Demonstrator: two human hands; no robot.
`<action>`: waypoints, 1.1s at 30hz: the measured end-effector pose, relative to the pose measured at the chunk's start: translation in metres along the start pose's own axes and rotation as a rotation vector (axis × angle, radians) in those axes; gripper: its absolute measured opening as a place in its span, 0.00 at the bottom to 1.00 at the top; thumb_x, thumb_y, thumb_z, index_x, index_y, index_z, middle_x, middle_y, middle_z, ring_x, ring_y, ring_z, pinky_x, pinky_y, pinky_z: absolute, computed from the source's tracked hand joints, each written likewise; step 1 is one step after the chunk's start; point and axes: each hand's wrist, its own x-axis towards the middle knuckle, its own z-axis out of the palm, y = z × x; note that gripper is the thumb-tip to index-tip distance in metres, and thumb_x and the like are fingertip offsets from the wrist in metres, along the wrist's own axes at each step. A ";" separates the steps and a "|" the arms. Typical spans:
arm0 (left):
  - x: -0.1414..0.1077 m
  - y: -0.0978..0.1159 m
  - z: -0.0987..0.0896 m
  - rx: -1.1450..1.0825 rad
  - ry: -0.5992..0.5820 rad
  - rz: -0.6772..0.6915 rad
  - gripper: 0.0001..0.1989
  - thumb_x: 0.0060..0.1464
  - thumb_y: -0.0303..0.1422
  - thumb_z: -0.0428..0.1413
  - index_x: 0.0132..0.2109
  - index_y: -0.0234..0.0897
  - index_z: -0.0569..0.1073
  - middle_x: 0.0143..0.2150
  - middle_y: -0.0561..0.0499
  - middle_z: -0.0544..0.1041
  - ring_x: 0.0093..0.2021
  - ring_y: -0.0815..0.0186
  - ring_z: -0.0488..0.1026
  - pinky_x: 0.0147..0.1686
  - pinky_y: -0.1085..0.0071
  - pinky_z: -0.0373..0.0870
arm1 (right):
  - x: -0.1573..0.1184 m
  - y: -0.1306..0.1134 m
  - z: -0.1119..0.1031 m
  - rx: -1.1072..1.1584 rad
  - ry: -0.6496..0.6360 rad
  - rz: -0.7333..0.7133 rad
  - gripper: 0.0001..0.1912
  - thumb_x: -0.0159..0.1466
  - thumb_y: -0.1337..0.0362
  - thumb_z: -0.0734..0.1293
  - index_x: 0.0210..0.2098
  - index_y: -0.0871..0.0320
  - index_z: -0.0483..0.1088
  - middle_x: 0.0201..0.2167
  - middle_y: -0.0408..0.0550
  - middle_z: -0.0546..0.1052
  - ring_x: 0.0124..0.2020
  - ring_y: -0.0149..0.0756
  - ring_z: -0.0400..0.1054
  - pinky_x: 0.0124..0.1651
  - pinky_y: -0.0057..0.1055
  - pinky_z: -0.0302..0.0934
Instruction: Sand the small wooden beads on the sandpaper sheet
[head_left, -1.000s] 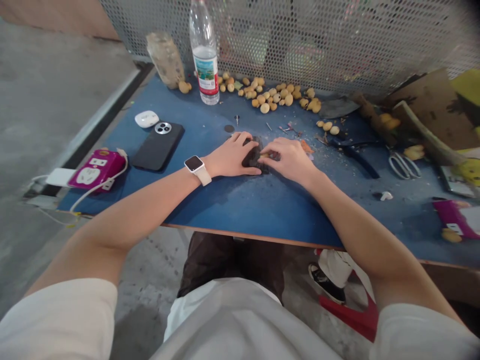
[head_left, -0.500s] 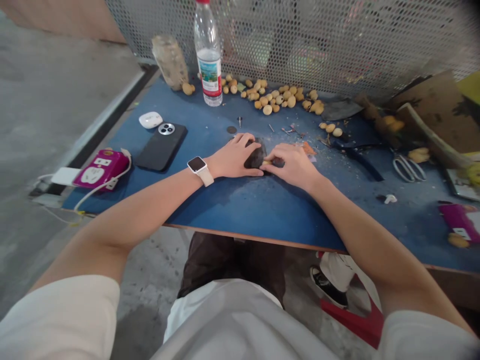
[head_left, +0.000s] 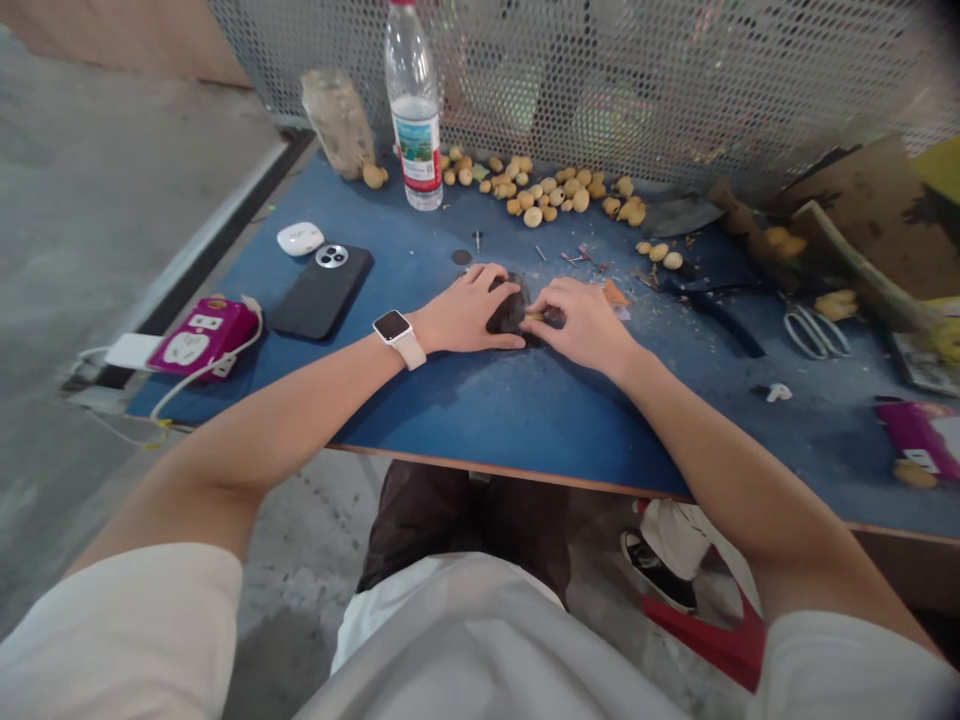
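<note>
A dark, flat-looking block (head_left: 508, 312) lies on the blue table in front of me. My left hand (head_left: 474, 308) grips it from the left, fingers bent over the top and thumb along the near side. At the block's right side, my right hand (head_left: 574, 320) pinches a small yellowish piece (head_left: 534, 316) between thumb and fingers. That piece touches or nearly touches the block; most of it is hidden by the fingers, so its exact kind cannot be made out. On my left wrist is a watch (head_left: 393, 327) with a pale strap.
Behind are small tan gourd-like fruits (head_left: 551, 192), a water bottle (head_left: 418, 130) and a cloudy jar (head_left: 337, 125). A phone (head_left: 322, 292) and purple power strip (head_left: 202, 338) lie left. Scissors (head_left: 816, 330), a dark-handled tool (head_left: 724, 322) and cardboard (head_left: 847, 215) are right.
The fingertips of my right hand have shifted slightly away from me along the block's side, with the yellowish piece still pinched. My left hand stays in place on the block.
</note>
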 end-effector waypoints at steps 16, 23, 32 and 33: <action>-0.001 0.001 0.000 -0.018 -0.001 0.005 0.49 0.72 0.65 0.64 0.81 0.32 0.74 0.80 0.22 0.71 0.82 0.29 0.67 0.84 0.32 0.64 | -0.012 -0.012 0.001 0.080 -0.009 0.011 0.03 0.74 0.63 0.77 0.43 0.51 0.81 0.40 0.50 0.82 0.40 0.48 0.77 0.51 0.47 0.73; -0.001 0.000 0.000 -0.037 0.000 -0.004 0.49 0.71 0.65 0.65 0.81 0.34 0.74 0.80 0.24 0.71 0.82 0.28 0.67 0.84 0.31 0.63 | -0.017 -0.015 0.003 0.017 0.025 -0.006 0.13 0.80 0.56 0.73 0.59 0.49 0.88 0.55 0.57 0.89 0.58 0.62 0.81 0.67 0.63 0.74; 0.000 -0.001 0.000 -0.014 -0.022 -0.023 0.52 0.71 0.68 0.62 0.83 0.31 0.73 0.82 0.23 0.70 0.83 0.26 0.66 0.85 0.31 0.63 | -0.017 0.024 -0.070 -0.373 0.215 0.350 0.18 0.79 0.50 0.78 0.58 0.57 0.89 0.63 0.69 0.86 0.70 0.71 0.77 0.75 0.66 0.69; 0.000 -0.001 0.000 -0.014 -0.021 -0.023 0.52 0.71 0.69 0.62 0.83 0.32 0.74 0.82 0.23 0.70 0.83 0.26 0.66 0.85 0.30 0.62 | -0.019 0.033 -0.087 -0.440 0.246 0.451 0.21 0.79 0.50 0.78 0.61 0.58 0.89 0.64 0.70 0.86 0.71 0.71 0.77 0.76 0.66 0.69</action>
